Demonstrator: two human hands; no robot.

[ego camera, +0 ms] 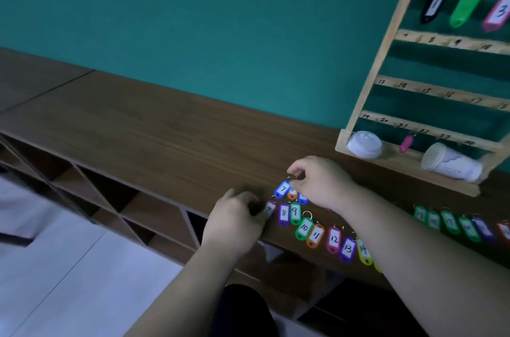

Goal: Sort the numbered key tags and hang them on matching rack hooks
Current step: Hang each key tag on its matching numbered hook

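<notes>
Coloured numbered key tags lie in a row along the wooden counter [154,127], among them a purple 8 [284,214], a green 10 [303,228], an orange 11 [315,236] and a pink 12 [334,240]. My right hand [320,182] pinches the ring of a blue tag marked 7 [282,189], with an orange tag just behind it. My left hand [237,215] grips a pink tag [270,209] at the row's left end. The wooden rack [386,60] stands at the right with tags 1 [434,4], 2 [466,7] and 3 [499,12] hanging on its top row.
Two white lidded cups [364,144] [449,161] lie on the rack's base, and a small pink tag [406,143] hangs on the bottom row. More green, blue and red tags [452,222] lie further right. Open cubby shelves [110,190] run beneath the counter's front edge.
</notes>
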